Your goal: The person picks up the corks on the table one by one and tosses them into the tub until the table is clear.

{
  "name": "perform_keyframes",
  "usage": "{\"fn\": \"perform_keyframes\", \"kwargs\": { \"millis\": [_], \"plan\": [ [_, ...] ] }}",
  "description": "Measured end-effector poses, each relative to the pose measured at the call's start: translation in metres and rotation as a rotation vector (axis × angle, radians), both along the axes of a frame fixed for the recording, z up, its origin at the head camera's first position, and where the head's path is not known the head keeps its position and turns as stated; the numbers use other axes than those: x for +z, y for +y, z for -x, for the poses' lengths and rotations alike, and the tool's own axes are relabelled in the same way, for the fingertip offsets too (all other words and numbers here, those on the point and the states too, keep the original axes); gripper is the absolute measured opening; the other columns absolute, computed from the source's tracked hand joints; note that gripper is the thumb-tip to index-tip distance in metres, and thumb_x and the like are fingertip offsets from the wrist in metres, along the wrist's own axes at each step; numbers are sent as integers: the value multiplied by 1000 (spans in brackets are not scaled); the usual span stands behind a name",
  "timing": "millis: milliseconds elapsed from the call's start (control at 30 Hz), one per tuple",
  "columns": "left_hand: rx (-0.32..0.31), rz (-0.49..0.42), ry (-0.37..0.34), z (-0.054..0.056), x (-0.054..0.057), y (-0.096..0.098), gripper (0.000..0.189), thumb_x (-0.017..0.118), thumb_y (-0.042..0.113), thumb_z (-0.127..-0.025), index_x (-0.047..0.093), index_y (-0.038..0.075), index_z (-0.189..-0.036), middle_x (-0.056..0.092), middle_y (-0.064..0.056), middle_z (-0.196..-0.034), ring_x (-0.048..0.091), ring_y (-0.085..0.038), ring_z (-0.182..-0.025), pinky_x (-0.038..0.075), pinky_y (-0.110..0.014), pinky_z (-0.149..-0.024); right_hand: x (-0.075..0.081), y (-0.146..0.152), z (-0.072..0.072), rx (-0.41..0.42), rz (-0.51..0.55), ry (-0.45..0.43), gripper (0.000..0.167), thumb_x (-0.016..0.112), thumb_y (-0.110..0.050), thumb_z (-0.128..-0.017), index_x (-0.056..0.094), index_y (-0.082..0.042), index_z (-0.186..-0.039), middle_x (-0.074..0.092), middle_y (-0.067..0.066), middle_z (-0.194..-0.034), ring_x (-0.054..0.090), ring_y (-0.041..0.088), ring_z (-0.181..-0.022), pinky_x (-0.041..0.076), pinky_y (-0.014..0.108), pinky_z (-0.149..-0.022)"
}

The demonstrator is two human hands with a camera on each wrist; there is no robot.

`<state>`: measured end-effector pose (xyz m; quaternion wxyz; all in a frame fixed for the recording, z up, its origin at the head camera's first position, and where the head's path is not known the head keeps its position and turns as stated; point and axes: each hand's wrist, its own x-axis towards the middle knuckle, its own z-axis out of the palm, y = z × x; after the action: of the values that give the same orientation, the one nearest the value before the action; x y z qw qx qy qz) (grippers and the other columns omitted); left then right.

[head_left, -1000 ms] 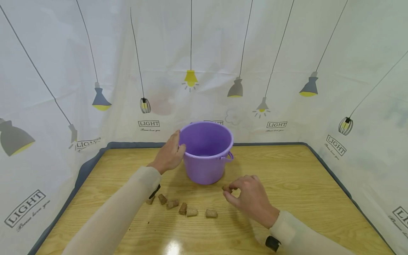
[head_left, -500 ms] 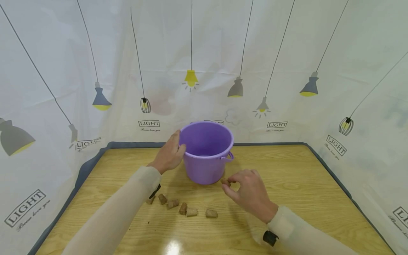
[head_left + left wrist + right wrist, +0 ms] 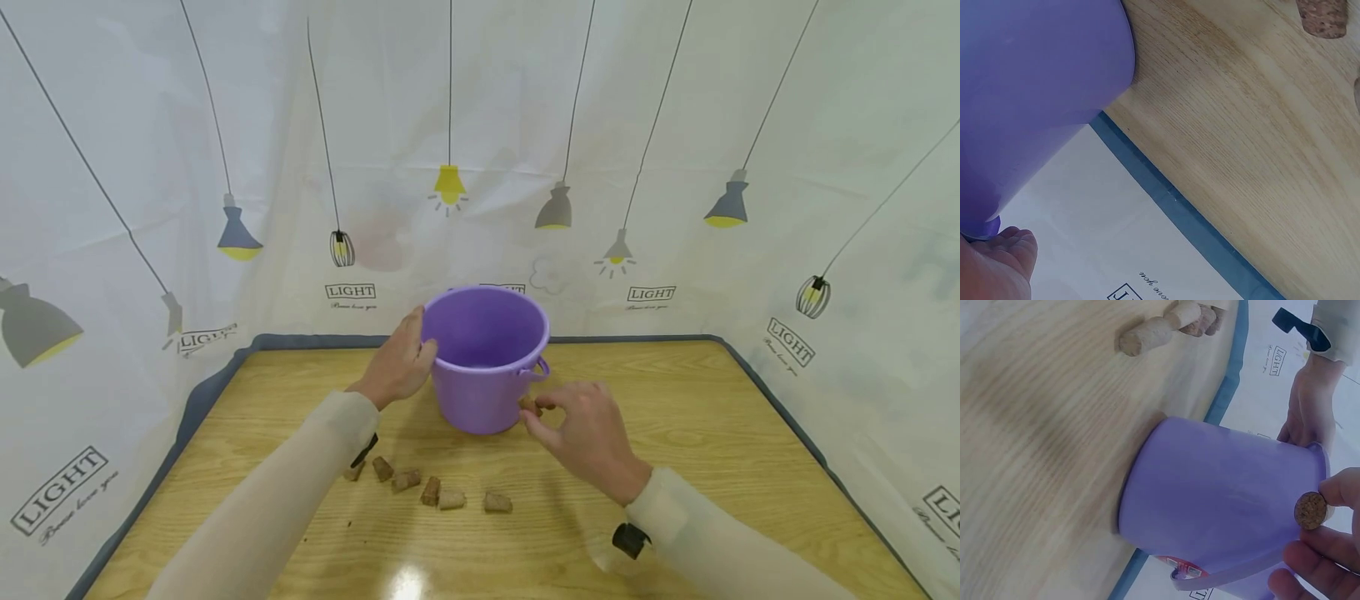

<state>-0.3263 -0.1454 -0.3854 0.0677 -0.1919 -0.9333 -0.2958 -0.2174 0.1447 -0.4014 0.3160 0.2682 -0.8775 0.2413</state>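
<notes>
A purple plastic bucket [image 3: 482, 404] stands upright towards the back of the table, its inside visible down to the bottom in the head view. My left hand [image 3: 397, 364] grips its rim at the left side, with the thumb at the front of the rim. Between thumb and fingers, my right hand [image 3: 588, 435] pinches a cork [image 3: 529, 406], close to the bucket's right side and below the rim and handle in the head view. The right wrist view shows the round end of this cork [image 3: 1310, 510] facing the camera, overlapping the bucket's wall [image 3: 1210, 487].
Several corks [image 3: 407, 479] lie in a loose row on the wooden table [image 3: 675, 417] before the bucket, the leftmost partly behind my left sleeve. One cork [image 3: 498, 502] lies apart at the right end. A lamp-printed cloth [image 3: 495, 125] encloses the table's back and sides.
My right hand has risen slightly and moved away from me with the pinched cork, from in front of the bucket to beside its right wall. The left hand and bucket stay put.
</notes>
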Motion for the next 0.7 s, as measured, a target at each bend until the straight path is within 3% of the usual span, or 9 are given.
{"fn": "perform_keyframes", "kwargs": {
  "millis": [300, 700],
  "plan": [
    [0, 4, -2, 1, -1, 0, 72, 28, 35, -107, 4, -4, -162, 11, -20, -170, 13, -32, -156, 14, -45, -128, 12, -2, 7, -18, 21, 23, 12, 85, -27, -82, 80, -16, -83, 78, -2, -82, 70, 19, -76, 47, 36, -69],
    [3, -3, 1, 1, -1, 0, 70, 30, 31, -107, 4, -4, -162, 13, -22, -169, 14, -32, -156, 14, -46, -128, 30, -2, 20, -10, 54, 98, 14, 83, -26, -85, 80, -13, -82, 76, -2, -77, 65, 18, -67, 43, 36, -63]
  ]
}}
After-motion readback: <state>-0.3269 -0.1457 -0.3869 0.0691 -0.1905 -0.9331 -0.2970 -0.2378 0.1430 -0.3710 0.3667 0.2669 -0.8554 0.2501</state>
